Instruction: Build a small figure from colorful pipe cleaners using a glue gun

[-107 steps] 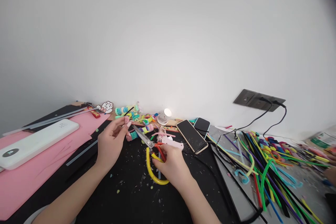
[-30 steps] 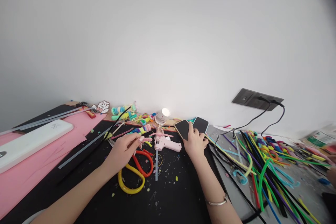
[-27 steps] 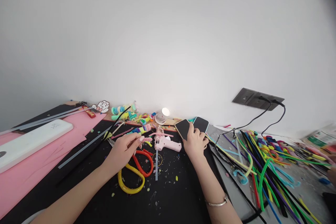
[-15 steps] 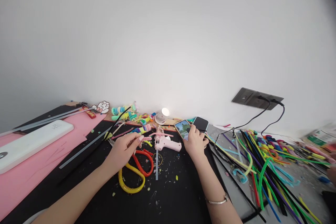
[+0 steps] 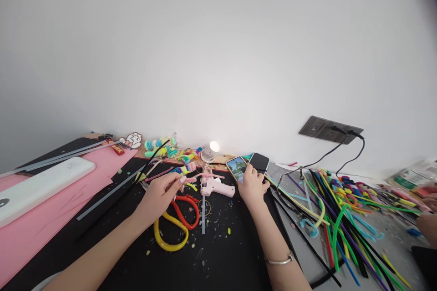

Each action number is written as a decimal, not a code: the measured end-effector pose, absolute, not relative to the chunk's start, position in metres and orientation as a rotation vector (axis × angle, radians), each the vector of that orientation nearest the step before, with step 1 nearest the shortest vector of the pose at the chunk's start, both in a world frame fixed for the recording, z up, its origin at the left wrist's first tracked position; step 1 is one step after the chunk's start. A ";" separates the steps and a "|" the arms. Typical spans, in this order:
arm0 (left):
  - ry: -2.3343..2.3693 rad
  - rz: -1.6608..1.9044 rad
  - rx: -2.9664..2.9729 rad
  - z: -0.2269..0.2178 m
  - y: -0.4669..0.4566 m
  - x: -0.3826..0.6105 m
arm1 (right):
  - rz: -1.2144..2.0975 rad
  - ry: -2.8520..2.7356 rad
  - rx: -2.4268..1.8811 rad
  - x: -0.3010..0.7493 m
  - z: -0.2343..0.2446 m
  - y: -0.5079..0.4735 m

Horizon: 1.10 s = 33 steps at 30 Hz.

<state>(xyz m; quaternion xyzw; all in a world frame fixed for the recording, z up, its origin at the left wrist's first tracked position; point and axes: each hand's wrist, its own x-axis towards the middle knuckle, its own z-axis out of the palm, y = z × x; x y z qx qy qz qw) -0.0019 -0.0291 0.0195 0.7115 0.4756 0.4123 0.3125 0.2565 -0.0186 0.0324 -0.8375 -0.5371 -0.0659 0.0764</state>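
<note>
My left hand (image 5: 163, 193) is closed, thumb and fingers pinching a pink pipe cleaner (image 5: 191, 179) that is coiled near the fingertips, with a straight tail pointing right. Just beyond that tail lies a pink glue gun (image 5: 218, 188) with a clear glue stick (image 5: 204, 218) in its back. Below the left hand are scissors with red and yellow handles (image 5: 170, 249), their blades partly under the hand. My right hand (image 5: 253, 186) rests at the near right edge of a phone (image 5: 235, 167) with a lit picture, fingers stretched over it. A second, dark-screened phone (image 5: 259, 162) lies behind.
At left, a white device (image 5: 48, 186) lies on pink sheets (image 5: 99, 168). Colourful fuzzy pieces (image 5: 159, 145) and a small lit lamp (image 5: 209, 152) stand by the wall. Many loose pipe cleaners (image 5: 341, 223) cover the grey table at right. Another person's hand (image 5: 428, 227) shows at the right edge.
Both my hands stay nearly in place, the left still pinching the pink pipe cleaner. The view has shifted slightly, and the other person's hands show more at the right edge.
</note>
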 end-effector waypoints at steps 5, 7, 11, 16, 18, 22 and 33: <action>1.242 1.083 1.865 0.019 -0.029 -0.002 | -0.170 -1.611 -2.500 0.256 0.033 -0.016; 1.243 1.079 1.858 0.018 -0.029 -0.003 | -0.186 -1.604 -2.502 0.257 0.032 -0.014; 1.264 1.095 1.853 0.019 -0.030 -0.004 | -0.195 -1.615 -2.472 0.259 0.027 -0.016; 1.304 1.078 1.811 0.018 -0.028 -0.006 | -0.224 -1.632 -2.246 0.260 0.029 -0.025; 1.339 1.108 1.780 0.016 -0.026 -0.006 | -0.158 -1.739 -2.074 0.255 0.032 -0.030; 1.385 1.227 1.692 0.015 -0.021 -0.008 | 0.126 -2.058 -1.872 0.237 0.031 -0.040; 1.530 1.381 1.658 0.013 -0.006 -0.022 | 0.100 -2.061 -2.007 0.222 0.019 -0.044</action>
